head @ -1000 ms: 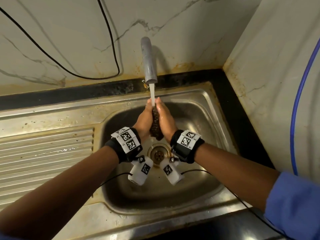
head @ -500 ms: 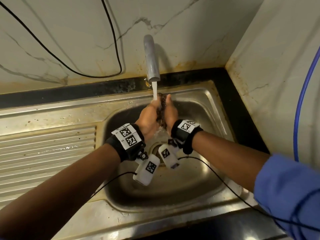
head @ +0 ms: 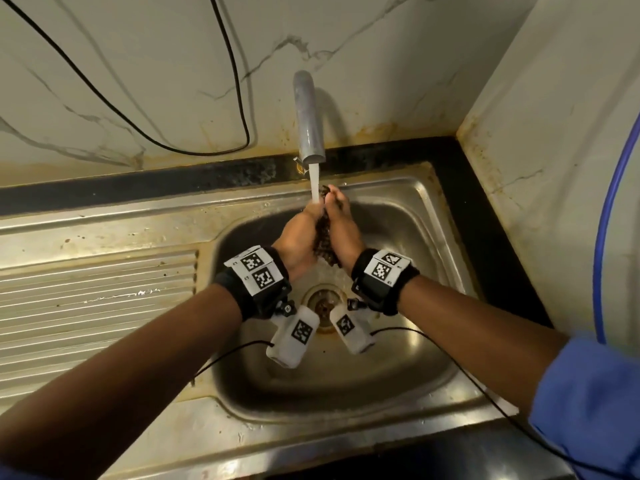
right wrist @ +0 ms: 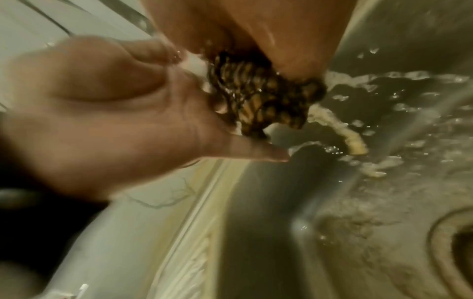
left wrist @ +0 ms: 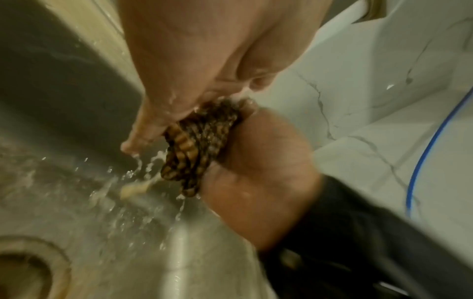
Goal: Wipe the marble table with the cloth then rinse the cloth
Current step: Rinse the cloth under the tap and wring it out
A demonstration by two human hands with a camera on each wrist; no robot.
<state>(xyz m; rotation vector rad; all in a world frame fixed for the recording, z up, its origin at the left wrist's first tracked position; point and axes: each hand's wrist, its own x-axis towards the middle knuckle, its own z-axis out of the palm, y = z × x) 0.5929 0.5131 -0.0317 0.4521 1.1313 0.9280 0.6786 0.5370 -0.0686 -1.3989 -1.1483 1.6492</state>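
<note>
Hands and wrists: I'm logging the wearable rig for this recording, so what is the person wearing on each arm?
Each wrist carries a black strap with white panels printed with black square codes: left hand, right hand. Below each strap hangs a small white camera pod with its own square code, trailing a thin black cable. A blue sleeve covers the right upper forearm; the left forearm is bare.

The stainless steel sink (head: pixel 408 209) carries the scene: its drain (head: pixel 323 304) sits just below both wrists, its ribbed drainboard (head: pixel 97 306) left of the left forearm, water splashing under the hands.
</note>
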